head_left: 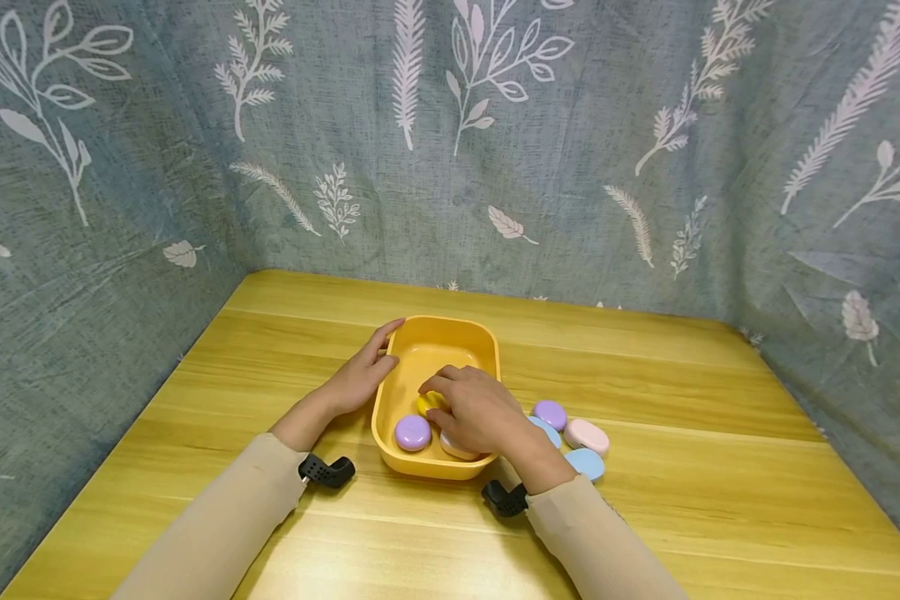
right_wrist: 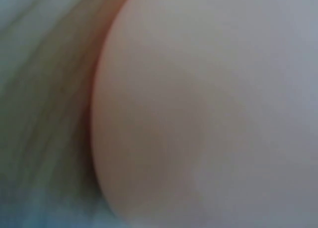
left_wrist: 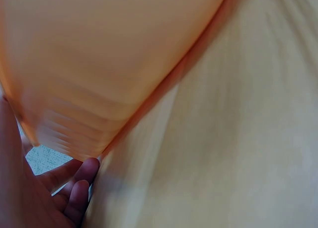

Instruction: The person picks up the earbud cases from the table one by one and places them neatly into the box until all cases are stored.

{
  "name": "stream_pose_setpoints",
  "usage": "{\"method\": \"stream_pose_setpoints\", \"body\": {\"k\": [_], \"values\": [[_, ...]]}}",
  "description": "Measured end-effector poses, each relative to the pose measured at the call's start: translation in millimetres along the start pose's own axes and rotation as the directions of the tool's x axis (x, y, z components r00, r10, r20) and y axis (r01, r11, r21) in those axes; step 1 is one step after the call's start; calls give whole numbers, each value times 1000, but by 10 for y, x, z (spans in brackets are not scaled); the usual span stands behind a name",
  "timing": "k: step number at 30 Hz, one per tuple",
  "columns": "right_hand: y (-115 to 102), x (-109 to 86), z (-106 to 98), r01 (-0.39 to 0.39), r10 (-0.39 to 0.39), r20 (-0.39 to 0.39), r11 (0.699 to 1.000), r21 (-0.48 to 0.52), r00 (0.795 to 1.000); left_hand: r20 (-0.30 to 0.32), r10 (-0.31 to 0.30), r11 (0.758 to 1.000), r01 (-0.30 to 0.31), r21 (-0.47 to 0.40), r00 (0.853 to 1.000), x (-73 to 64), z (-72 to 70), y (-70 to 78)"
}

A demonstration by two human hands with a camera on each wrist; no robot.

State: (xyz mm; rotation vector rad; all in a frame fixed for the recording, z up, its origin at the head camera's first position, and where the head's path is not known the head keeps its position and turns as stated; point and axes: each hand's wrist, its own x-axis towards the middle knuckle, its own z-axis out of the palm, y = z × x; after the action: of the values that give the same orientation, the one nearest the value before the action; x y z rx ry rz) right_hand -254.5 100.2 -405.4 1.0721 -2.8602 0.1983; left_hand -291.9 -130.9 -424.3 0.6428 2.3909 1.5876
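Note:
A yellow plastic box (head_left: 495,358) sits on the table with its top open. My left hand (head_left: 356,379) holds its left wall, thumb over the rim and index finger near the far corner. More fingers (left_wrist: 87,171) of that hand lie against the outside of the box in the left wrist view. Reaching into the box, my right hand (head_left: 480,408) pinches a yellow rounded piece (head_left: 429,402) between thumb and fingers. A purple round piece (head_left: 412,433) lies beside it, and a whitish piece (head_left: 457,450) is partly hidden under the hand.
Right of the box, another purple piece (head_left: 550,415), a pale pink oval (head_left: 587,437) and two light blue pieces (head_left: 587,463) lie on the wooden table (head_left: 270,533), partly behind my right wrist. Patterned grey-blue curtains (head_left: 450,200) surround the table's back and sides.

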Motion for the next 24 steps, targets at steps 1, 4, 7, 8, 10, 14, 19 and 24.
{"method": "stream_pose_setpoints", "body": {"k": [1, 4, 7, 8, 10, 14, 19, 24], "values": [[0, -2, -1, -3, 3, -2, 1000, 3, 1000, -3, -1, 1000, 1, 1, 1000, 19, 1, -38], [-4, -3, -8, -13, 13, -9, 1000, 18, 1000, -10, 2, 1000, -2, 5, 1000, 80, 5, -172], [-3, -2, -16, -17, 18, -14, 999, 27, 1000, -25, 11, 1000, -11, 6, 1000, 111, 16, -263], [-3, -1, -20, -18, 19, -15, 999, 32, 1000, -31, 12, 1000, -12, 8, 999, 112, 22, -270], [-1, 3, -25, -22, 23, -15, 999, 38, 1000, -40, 18, 1000, -17, 8, 999, 111, 29, -279], [6, 7, -35, -26, 27, -19, 998, 53, 999, -56, 22, 1000, -21, 20, 998, 105, 42, -278], [16, 9, -54, -12, 14, -30, 998, 68, 999, -60, 29, 999, -27, 35, 998, 107, 36, -285], [21, 3, -97, -3, 5, -26, 996, 89, 1000, -41, 23, 999, -22, 32, 999, 126, 29, -298]]}}
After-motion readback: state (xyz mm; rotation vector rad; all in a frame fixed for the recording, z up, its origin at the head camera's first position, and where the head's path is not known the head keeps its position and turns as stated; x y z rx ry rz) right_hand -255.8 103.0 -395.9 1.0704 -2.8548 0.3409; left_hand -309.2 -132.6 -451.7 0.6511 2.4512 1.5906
